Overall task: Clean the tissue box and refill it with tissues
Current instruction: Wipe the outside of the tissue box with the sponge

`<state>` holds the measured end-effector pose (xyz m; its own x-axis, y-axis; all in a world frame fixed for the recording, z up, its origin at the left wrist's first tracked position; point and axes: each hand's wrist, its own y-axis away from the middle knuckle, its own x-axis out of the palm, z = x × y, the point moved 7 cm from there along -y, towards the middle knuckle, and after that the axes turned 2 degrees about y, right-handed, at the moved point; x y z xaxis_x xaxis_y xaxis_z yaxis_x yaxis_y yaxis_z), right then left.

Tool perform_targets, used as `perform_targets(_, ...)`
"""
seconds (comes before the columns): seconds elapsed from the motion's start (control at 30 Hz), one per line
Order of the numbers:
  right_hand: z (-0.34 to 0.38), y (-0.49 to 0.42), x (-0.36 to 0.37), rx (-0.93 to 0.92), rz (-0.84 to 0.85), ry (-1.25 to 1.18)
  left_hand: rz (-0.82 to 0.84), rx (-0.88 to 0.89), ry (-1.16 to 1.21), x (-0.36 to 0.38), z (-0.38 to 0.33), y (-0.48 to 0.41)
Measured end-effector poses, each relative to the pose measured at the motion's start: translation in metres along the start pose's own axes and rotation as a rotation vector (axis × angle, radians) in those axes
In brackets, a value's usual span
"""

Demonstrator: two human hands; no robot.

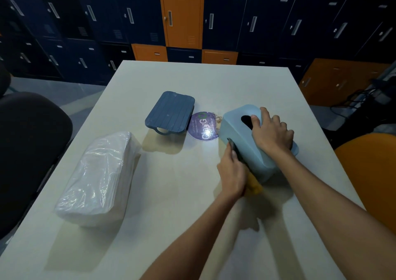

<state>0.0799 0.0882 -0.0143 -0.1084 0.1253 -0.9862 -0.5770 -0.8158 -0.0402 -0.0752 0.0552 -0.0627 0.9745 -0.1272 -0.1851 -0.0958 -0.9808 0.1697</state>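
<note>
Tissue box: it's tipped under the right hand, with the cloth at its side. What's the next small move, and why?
Probably draw the left hand and its yellow cloth along the near side wall of the light blue tissue box. The right hand already braces the top beside the slot, the dark blue base lies apart, and the wrapped tissue pack is unopened.

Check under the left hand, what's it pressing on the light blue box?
A cloth, yellow at the bottom and dark grey near the fingers, against the box side. The left hand covers its middle.
</note>
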Motion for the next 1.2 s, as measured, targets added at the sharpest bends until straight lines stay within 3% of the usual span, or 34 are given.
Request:
perform_targets(0.2, 0.001, 0.0, 0.001, 0.0, -0.01, -0.006, -0.074, 0.062, 0.061, 0.004, -0.025, -0.003)
perform_targets(0.4, 0.0, 0.0, 0.0, -0.006, -0.016, 0.001, 0.051, 0.162, 0.172, 0.017, -0.001, 0.049)
perform_targets(0.53, -0.001, 0.0, 0.001, -0.004, -0.01, -0.001, 0.118, 0.121, 0.09, 0.013, 0.012, 0.049)
perform_targets(0.67, 0.0, 0.0, 0.001, -0.01, -0.005, -0.003, -0.015, 0.049, 0.041, -0.01, 0.006, 0.011)
perform_targets(0.8, 0.0, 0.001, 0.0, -0.008, -0.019, -0.007, -0.061, -0.031, 0.172, -0.009, -0.006, -0.017)
perform_targets(0.97, -0.001, 0.0, 0.002, 0.032, -0.039, 0.005, -0.072, -0.095, 0.381, 0.016, -0.007, 0.015)
perform_targets(1.2, -0.002, 0.0, 0.0, 0.059, -0.041, 0.015, 0.091, 0.04, 0.291, 0.015, 0.007, 0.052)
